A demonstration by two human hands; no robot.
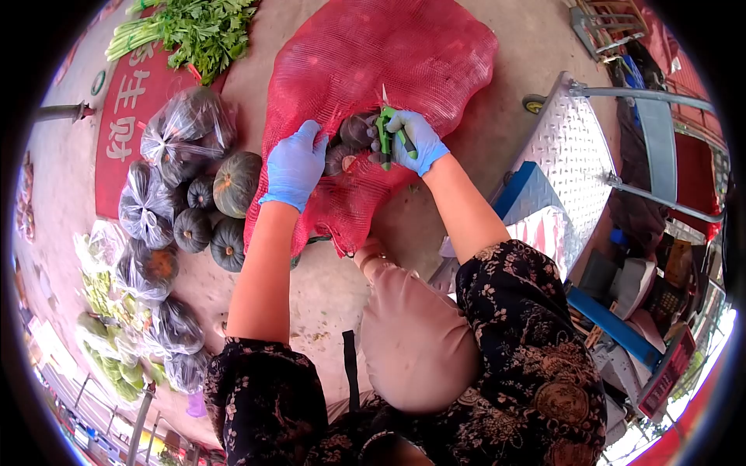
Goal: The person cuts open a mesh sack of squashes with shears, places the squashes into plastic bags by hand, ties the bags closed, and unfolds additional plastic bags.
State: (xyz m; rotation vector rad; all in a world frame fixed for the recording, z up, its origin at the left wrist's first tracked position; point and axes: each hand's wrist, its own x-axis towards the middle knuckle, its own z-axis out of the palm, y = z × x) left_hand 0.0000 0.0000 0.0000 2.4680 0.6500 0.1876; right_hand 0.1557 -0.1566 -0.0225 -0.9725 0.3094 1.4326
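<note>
A large red mesh bag (381, 46) lies in front of me with an opening in its near side. Through the gap show dark round squashes (357, 130). My left hand (295, 165), in a blue glove, is closed on the netting at the left of the gap, its fingertips partly hidden. Gloved in blue too, my right hand (420, 144) grips green-handled snips (385, 128) at the gap's right side. Their narrow blades point away from me, over the mesh.
Dark green pumpkins (236, 184), some in clear plastic bags (190, 128), are grouped to the left. Leafy celery (206, 35) lies at the upper left on a red mat (116, 147). A platform scale (571, 155) with a metal plate stands to the right.
</note>
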